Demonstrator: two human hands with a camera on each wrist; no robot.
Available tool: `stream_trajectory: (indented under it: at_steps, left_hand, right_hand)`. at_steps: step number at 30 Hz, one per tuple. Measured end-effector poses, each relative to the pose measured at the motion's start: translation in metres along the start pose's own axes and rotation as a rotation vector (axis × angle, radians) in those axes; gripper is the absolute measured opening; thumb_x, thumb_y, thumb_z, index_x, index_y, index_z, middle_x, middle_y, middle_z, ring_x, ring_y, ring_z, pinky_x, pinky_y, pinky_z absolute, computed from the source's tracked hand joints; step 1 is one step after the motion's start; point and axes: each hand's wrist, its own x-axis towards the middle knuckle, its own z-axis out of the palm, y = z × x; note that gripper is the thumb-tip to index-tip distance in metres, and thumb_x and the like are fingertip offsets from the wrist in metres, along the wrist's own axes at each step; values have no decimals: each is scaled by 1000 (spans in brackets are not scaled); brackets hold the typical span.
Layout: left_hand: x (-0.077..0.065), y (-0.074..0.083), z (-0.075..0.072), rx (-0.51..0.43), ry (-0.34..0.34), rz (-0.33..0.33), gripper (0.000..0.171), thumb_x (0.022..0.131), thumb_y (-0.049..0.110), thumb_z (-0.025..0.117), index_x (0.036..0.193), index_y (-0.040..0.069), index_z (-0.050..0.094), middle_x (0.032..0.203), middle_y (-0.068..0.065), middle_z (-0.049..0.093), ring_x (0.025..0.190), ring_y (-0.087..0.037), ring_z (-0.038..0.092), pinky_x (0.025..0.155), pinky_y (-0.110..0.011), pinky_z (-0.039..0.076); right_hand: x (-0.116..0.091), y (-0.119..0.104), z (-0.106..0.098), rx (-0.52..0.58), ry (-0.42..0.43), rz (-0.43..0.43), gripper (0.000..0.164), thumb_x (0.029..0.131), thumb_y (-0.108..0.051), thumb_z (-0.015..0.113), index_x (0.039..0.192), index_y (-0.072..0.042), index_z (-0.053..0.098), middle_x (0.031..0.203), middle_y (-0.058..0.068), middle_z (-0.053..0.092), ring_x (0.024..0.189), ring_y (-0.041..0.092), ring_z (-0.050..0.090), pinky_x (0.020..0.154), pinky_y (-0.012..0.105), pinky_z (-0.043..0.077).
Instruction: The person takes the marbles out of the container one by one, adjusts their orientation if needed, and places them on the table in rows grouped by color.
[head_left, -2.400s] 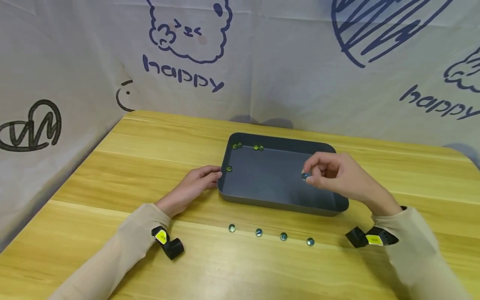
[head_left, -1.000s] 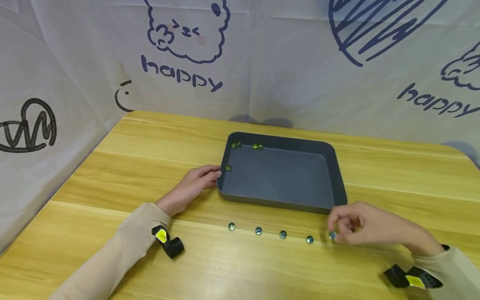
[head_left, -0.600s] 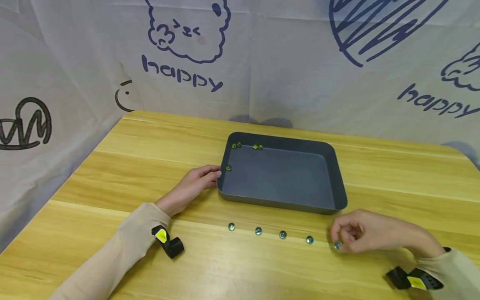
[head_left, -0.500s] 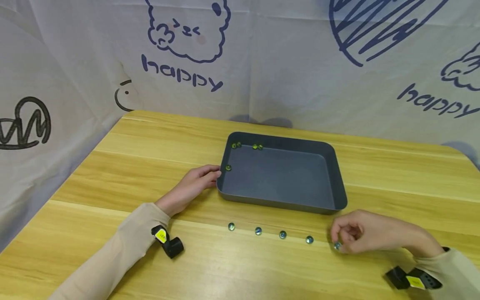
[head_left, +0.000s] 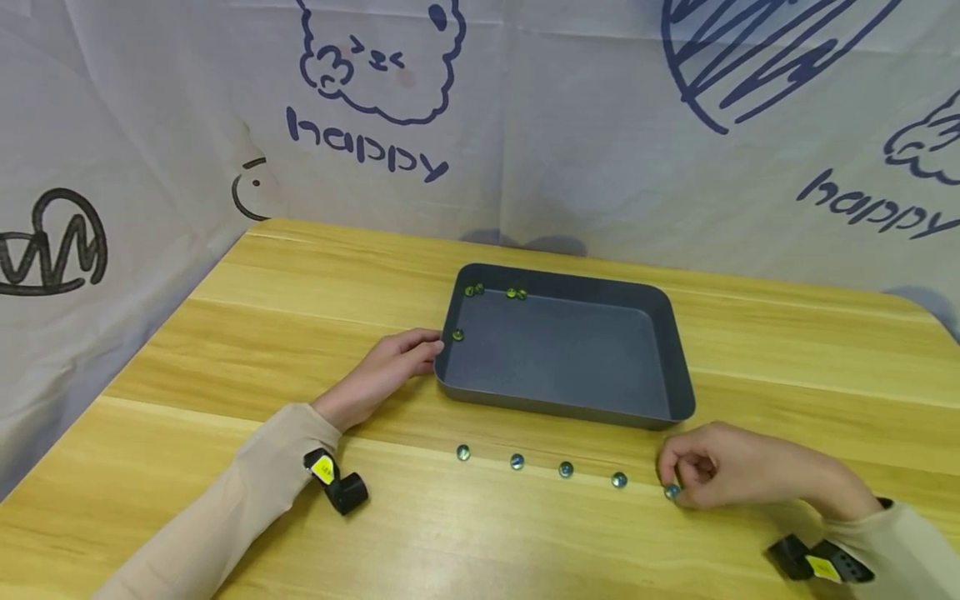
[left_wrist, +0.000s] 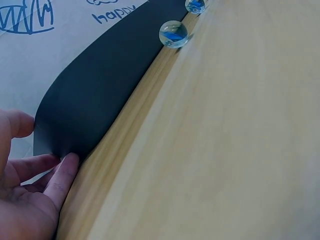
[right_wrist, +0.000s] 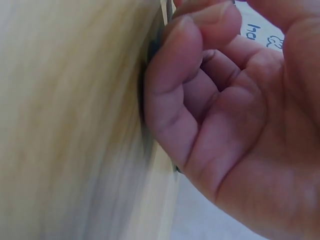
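Note:
In the head view, my right hand point(head_left: 731, 467) is low over the table, thumb and index finger pinching a blue-tinted glass marble point(head_left: 672, 492) at the right end of a row. Curled fingers fill the right wrist view, close to the table, and hide that marble. My left hand point(head_left: 382, 371) touches the outer left wall of a dark grey rectangular tray point(head_left: 566, 408), its fingers extended. The left wrist view has these fingertips point(left_wrist: 69, 162) against the tray's corner. Several yellow-green marbles point(head_left: 458, 335) lie along the tray's left and far walls.
Several more clear glass marbles with coloured swirls stand spaced out in front of the tray, among them a left-end marble point(head_left: 463, 452) and a blue-swirled marble point(left_wrist: 173, 35). The wooden table point(head_left: 300, 292) meets a white cloth backdrop point(head_left: 570, 125) with drawings behind it.
My right hand has come from above the tray down to the table at front right, a marble still pinched. Over the last half second it barely shifts. The left hand stays at the tray.

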Motion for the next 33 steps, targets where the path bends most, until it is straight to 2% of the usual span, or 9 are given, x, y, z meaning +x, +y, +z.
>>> stream_trajectory:
  at_steps: [14,33]
  left_hand:
    - [1,0,-2,13,6,-5,52,102,32,47,143,1,44,139,-17,49,118,-29,55,108,-44,35]
    - [0,1,-2,14,3,-16,53,102,33,47,144,1,43,142,-17,47,122,-29,53,107,-42,37]
  right_hand:
    - [-2,-3,-3,-7,-8,62,11,91,-2,62,98,-11,62,67,-14,42,55,1,32,49,24,33]
    - [-2,-4,-3,-24,30,82,7,89,-5,66,94,-9,63,65,-13,45,54,0,38,50,24,39]
